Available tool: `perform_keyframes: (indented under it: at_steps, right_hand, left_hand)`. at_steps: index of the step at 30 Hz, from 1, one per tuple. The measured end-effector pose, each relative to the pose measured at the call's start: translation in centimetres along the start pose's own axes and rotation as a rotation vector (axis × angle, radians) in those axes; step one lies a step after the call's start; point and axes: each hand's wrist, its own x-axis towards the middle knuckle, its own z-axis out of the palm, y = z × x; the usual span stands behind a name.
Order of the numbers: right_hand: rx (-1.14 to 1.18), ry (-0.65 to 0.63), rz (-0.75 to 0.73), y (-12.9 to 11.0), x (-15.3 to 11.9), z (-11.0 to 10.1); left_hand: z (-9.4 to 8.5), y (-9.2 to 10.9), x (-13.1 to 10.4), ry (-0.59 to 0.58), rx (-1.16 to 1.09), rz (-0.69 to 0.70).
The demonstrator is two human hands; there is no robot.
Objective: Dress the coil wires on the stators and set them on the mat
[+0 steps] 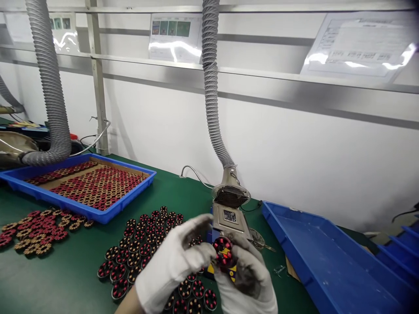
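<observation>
A round motor stator (224, 250), black with red windings, is held up in front of the solder pot. My right hand (248, 277), in a white glove with dark smudges, is closed around its right side and underside. My left hand (176, 255), also gloved, pinches at the stator's left edge; its index finger is raised toward the pot. Behind the hands stands the solder pot (231, 216), with a shiny square opening and a blue body partly hidden by my fingers. Several black-rimmed stators (133, 259) lie on the green table left of and below my left hand.
A blue tray (108, 214) at left holds rows of red and tan ring cores; a loose pile (41, 231) lies before it. An extraction hose (212, 96) ends in a hood (231, 194) over the pot. Another blue tray (324, 248) stands at right, beside stacked blue bins (397, 257).
</observation>
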Motion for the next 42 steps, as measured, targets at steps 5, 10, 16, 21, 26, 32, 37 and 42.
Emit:
perform_keyframes:
  at_steps: [5, 10, 16, 21, 26, 32, 37, 42]
  right_hand:
    - [-0.210, -0.225, -0.432, 1.2, -0.3, -0.7]
    - [-0.178, -0.081, -0.312, 1.2, -0.1, -0.4]
    - [-0.135, -0.088, -0.313, 1.4, -0.4, -0.4]
    - [-0.116, -0.106, -0.272, 1.3, -0.7, -0.2]
    - [-0.079, -0.125, -0.280, 1.0, -0.7, -0.1]
    - [-0.039, -0.217, -0.269, 0.7, -0.8, -0.1]
    - [-0.028, -0.210, -0.228, 0.5, -0.8, 0.0]
    - [-0.029, -0.214, -0.227, 0.6, -1.0, 0.0]
  left_hand:
    - [1.7, -3.2, 0.9, 0.143, -0.366, 0.023]
    - [1.1, -2.1, 0.6, 0.340, -0.412, 0.157]
    - [1.3, -0.2, 0.2, 0.224, -0.138, -0.110]
    - [1.1, -1.6, 0.5, 0.389, -0.278, 0.158]
    - [0.8, -0.6, 0.5, 0.249, -0.192, 0.018]
    - [1.1, -0.4, 0.4, 0.247, -0.184, -0.048]
    - [0.4, -0.1, 0.5, 0.356, -0.292, 0.145]
    - [0.5, 0.0, 0.2, 0.134, -0.106, -0.093]
